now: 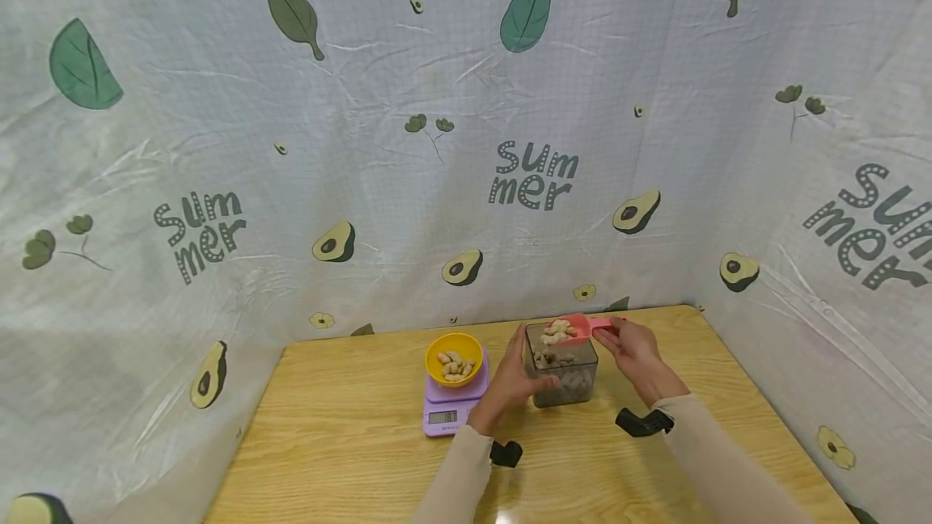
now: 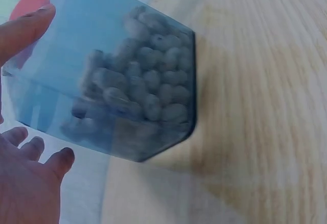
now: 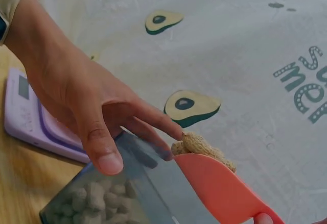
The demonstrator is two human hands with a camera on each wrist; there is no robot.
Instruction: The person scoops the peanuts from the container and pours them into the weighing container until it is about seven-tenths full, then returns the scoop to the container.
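Observation:
My right hand (image 1: 633,352) grips the handle of a coral-pink scoop (image 1: 580,329) loaded with unshelled peanuts (image 3: 202,147). The scoop is level with the top of a clear grey plastic container (image 1: 564,390), over its opening. More peanuts (image 2: 148,76) lie inside the container, seen through its walls. My left hand (image 1: 512,382) is at the container's left side, its thumb at the near face and its fairly straight fingers along the far side. In the right wrist view, only a fingertip of the right hand shows on the scoop's handle.
Left of the container, a yellow bowl (image 1: 433,351) with several peanuts stands on a purple kitchen scale (image 1: 418,391), whose display (image 1: 442,417) seems to read 187. A wooden table (image 1: 342,427) supports everything. Printed sheets (image 1: 393,209) hang behind and beside it.

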